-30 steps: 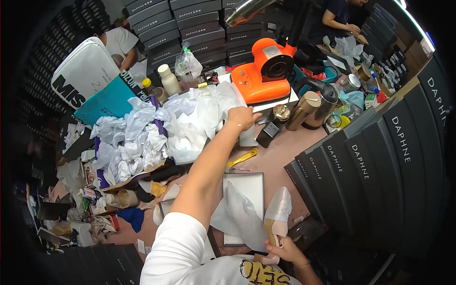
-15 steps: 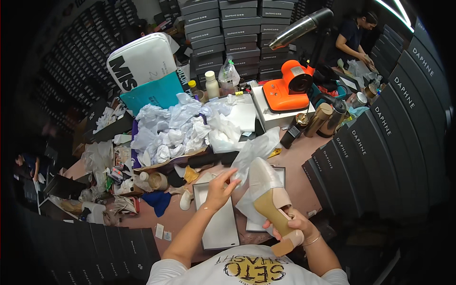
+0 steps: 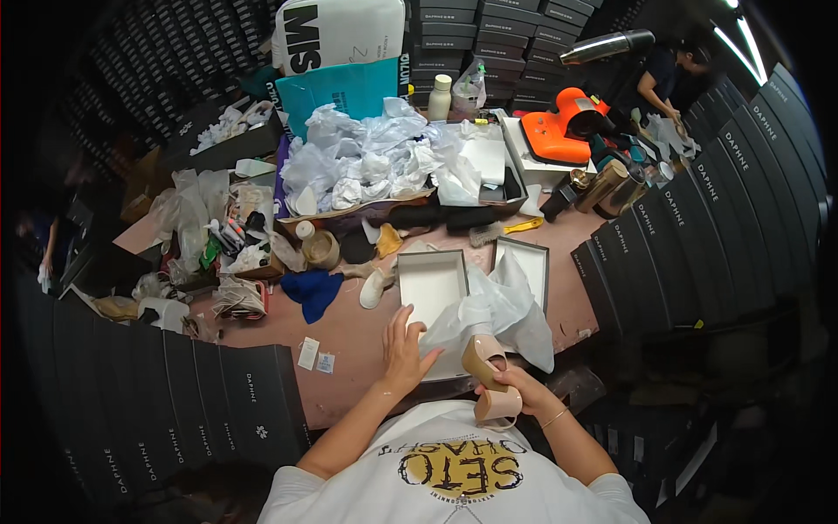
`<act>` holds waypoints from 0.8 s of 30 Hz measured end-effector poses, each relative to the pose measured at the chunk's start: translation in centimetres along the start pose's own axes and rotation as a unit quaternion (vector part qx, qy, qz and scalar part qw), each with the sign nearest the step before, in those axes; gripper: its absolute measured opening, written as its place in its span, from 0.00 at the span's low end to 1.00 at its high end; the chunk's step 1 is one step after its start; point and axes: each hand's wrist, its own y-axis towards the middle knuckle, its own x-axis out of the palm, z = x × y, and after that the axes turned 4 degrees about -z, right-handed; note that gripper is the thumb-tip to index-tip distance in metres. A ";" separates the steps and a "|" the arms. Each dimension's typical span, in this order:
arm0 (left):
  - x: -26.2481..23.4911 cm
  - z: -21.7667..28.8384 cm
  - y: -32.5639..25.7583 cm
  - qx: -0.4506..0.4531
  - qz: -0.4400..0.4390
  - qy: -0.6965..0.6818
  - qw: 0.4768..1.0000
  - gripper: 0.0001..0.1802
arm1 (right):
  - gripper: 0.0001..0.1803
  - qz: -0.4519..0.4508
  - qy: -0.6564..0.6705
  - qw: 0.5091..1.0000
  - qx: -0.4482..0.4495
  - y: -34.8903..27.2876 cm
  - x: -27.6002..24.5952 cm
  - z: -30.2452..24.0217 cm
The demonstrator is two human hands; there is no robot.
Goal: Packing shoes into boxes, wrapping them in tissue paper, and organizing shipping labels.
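My right hand [image 3: 522,390] grips a beige high-heeled shoe [image 3: 489,377] close to my chest, just right of an open white shoe box [image 3: 431,286]. My left hand [image 3: 404,351] lies with fingers spread on the near edge of that box, touching a sheet of white tissue paper [image 3: 497,307] that drapes over the box's right side. The box lid [image 3: 525,258] lies beside it to the right.
A heap of crumpled white tissue [image 3: 375,162] fills the far middle of the brown table [image 3: 349,323]. An orange machine [image 3: 563,131] stands at the back right near another person [image 3: 668,74]. Dark shoe boxes [image 3: 690,227] are stacked right and left. A blue cloth [image 3: 312,290] lies left of the box.
My left hand drew back from the far tissue heap, carried a tissue sheet to the white box and now rests on the box. The shoe in my right hand stays near my chest.
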 end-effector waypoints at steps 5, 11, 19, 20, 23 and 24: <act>4.9 -1.4 5.7 0.098 -0.182 -0.121 0.971 0.20 | 0.32 0.032 -0.049 0.998 -0.032 -0.3 2.0 2.5; 4.5 3.7 5.5 -0.081 -0.113 -0.325 0.936 0.10 | 0.33 -0.169 0.185 0.963 -0.103 -4.3 2.8 0.7; 4.0 3.6 5.2 -0.128 -0.079 -0.369 0.917 0.16 | 0.28 -0.117 0.280 0.932 -0.199 -3.8 -1.2 2.7; 3.9 3.7 5.0 -0.110 -0.112 -0.337 0.928 0.15 | 0.30 -0.094 0.309 0.929 -0.182 -4.8 -1.6 3.5; 3.0 5.8 4.4 -0.036 -0.178 -0.288 0.940 0.14 | 0.31 -0.120 0.313 0.925 -0.179 -6.2 -2.1 4.5; 3.0 6.6 4.1 -0.005 -0.170 -0.301 0.938 0.13 | 0.31 -0.138 0.316 0.921 -0.182 -6.2 -2.0 4.3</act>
